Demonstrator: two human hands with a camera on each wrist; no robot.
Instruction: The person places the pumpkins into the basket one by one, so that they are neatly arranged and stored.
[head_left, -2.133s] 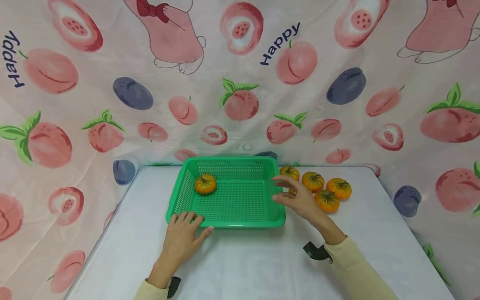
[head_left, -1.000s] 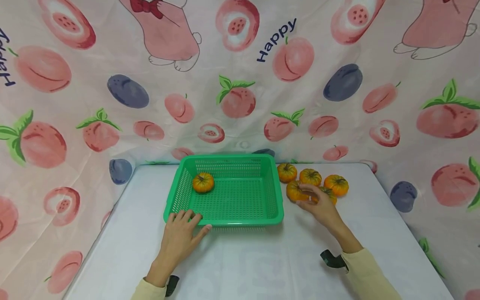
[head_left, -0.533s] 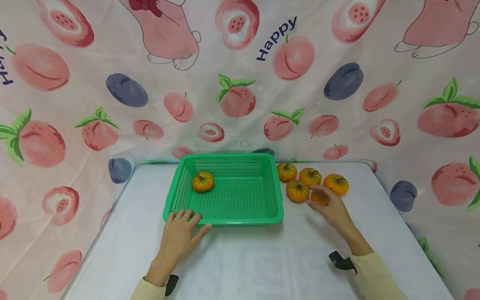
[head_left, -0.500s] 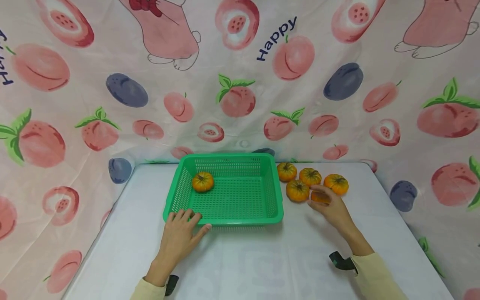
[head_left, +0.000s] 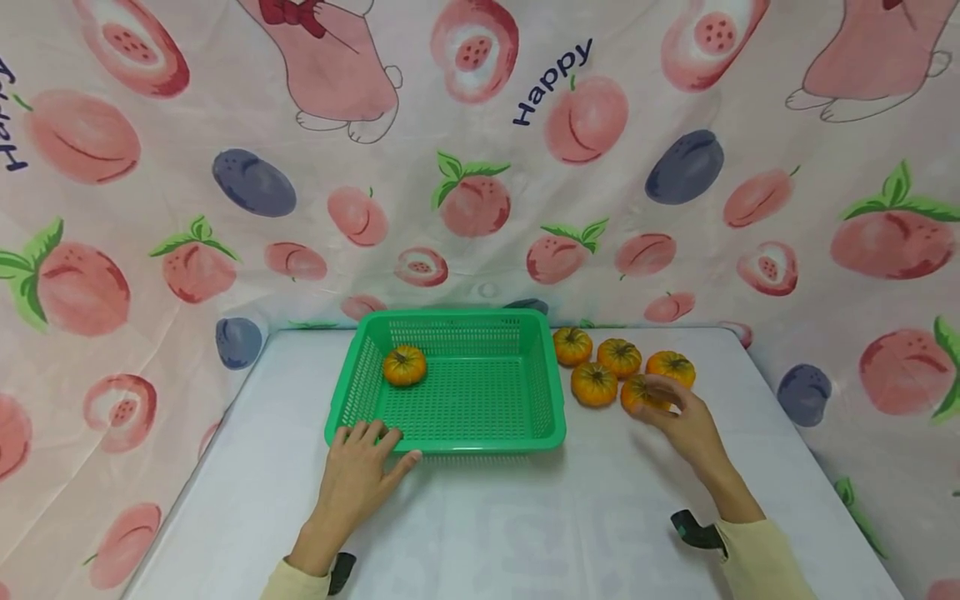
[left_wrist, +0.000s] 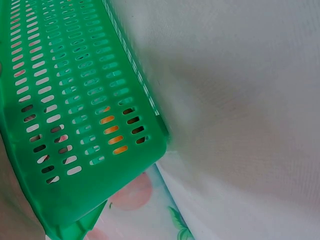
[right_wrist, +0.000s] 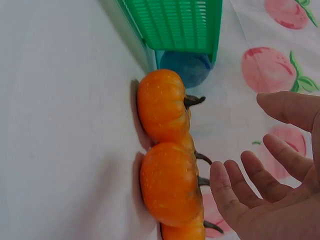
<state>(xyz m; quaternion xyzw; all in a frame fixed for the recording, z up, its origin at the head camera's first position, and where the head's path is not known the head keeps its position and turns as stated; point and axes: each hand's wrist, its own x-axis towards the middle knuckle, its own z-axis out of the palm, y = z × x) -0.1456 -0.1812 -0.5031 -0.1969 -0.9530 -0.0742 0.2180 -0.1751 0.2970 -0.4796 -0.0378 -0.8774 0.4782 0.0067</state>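
My left hand rests on the near left rim of a green plastic basket, fingers over the edge and thumb outside. One small orange pumpkin sits inside the basket, toward its left. My right hand hovers with spread, relaxed fingers at a front pumpkin and partly covers it in the head view. The right wrist view shows a gap between those fingers and the nearest pumpkin, and nothing in the palm. Another front pumpkin stands just left of it.
Behind the front pair, more pumpkins stand at the basket's right: a left one, a middle one and a right one. A white-covered table bears everything. A fruit-printed cloth hangs behind and at the sides.
My right hand has moved from the basket's right rim, over the pumpkins, rightward to the front right pumpkin. The left hand stays on the rim. The pumpkins have not visibly moved.
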